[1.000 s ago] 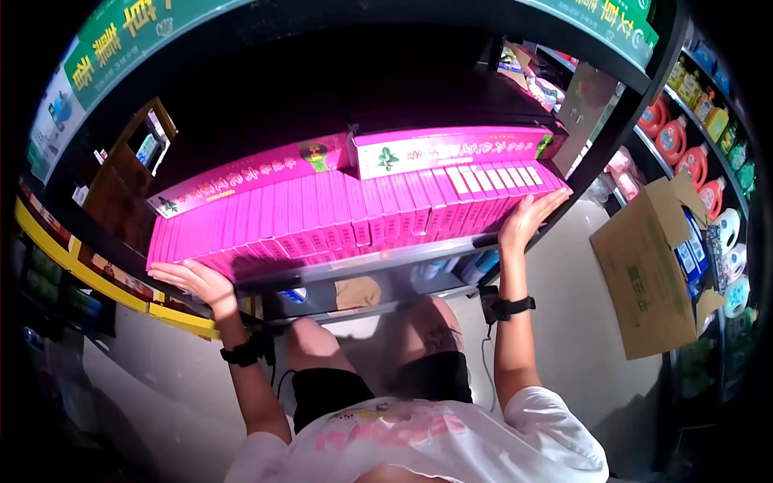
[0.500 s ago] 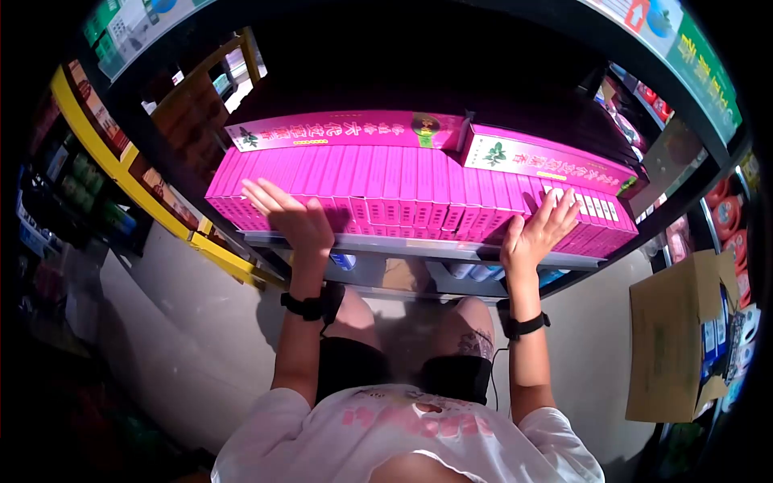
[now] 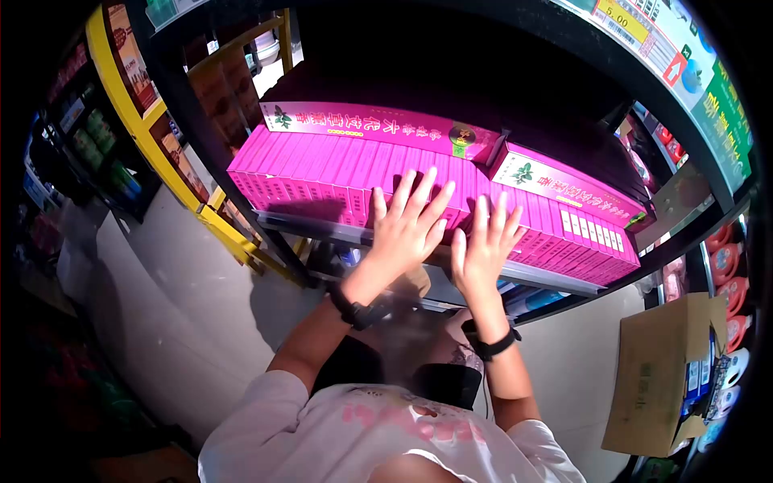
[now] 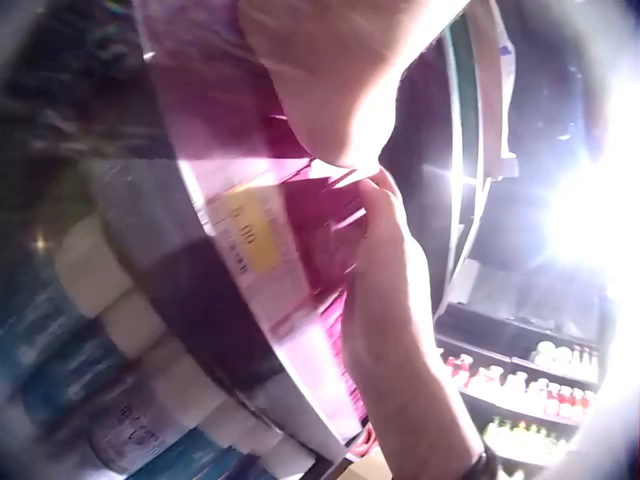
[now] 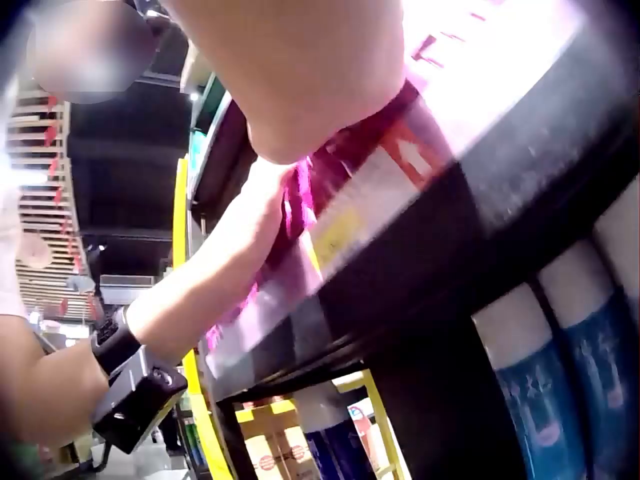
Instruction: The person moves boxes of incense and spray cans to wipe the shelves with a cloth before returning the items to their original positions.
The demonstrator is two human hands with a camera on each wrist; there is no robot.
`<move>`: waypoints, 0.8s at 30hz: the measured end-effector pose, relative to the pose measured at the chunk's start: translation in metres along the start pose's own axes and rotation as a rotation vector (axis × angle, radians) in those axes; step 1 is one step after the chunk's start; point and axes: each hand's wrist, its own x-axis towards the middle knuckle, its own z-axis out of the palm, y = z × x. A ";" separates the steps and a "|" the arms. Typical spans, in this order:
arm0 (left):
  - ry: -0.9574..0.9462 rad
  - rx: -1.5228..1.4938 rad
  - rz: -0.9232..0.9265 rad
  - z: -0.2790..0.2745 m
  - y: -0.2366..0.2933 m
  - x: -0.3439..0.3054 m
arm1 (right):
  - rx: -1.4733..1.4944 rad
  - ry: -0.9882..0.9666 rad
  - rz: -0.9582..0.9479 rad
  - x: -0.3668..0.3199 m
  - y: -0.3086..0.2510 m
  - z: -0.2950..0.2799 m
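— Head view: fisheye, bent hard at the edges, black vignette all round. Bright on the pink boxes (image 3: 322, 165), deep shadow in the recess above.
— Left wrist: blown-out glare at right, smeared by motion blur. Right wrist: overexposed at top right, soft and unfocused up close.

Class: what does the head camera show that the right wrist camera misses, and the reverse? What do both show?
Only the head view: the brown cardboard carton and a long pink box lying atop the row of upright pink boxes. Only the right wrist view: the yellow label on the dark shelf rail. Both: the left hand and right hand on that row.
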 end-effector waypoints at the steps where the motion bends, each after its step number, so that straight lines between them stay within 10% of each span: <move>1: 0.145 0.088 0.024 0.013 -0.001 -0.002 | -0.126 0.141 -0.068 -0.003 0.007 0.020; 12: 0.026 -0.200 -0.079 -0.020 -0.003 -0.004 | 0.161 0.024 0.005 0.002 -0.008 -0.026; 19: 0.419 0.136 -0.432 -0.041 -0.119 -0.050 | 0.033 0.165 0.223 -0.029 0.067 -0.038; 20: 0.128 0.235 -0.553 -0.041 -0.134 -0.055 | -0.042 0.151 0.191 -0.029 0.070 -0.033; 24: 0.257 0.106 -0.441 -0.034 -0.134 -0.057 | -0.079 0.136 0.154 -0.030 0.074 -0.030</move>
